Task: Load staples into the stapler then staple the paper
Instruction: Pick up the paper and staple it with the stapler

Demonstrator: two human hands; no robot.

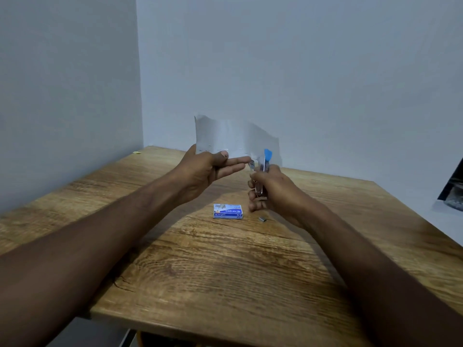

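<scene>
My left hand (208,169) holds a white sheet of paper (233,139) upright above the table, thumb on its lower left edge, fingers stretched along the bottom. My right hand (273,191) grips a small stapler (263,169) with a metal body and a blue end (268,154). The stapler's jaws sit at the paper's lower right edge. A blue and white staple box (227,211) lies on the table under my hands. A small strip of staples (262,219) rests just to the right of the box.
The wooden table (225,271) stands in a corner between two pale walls. A small yellow scrap (137,152) lies at the table's far left corner. A dark object (453,189) shows at the right edge of view.
</scene>
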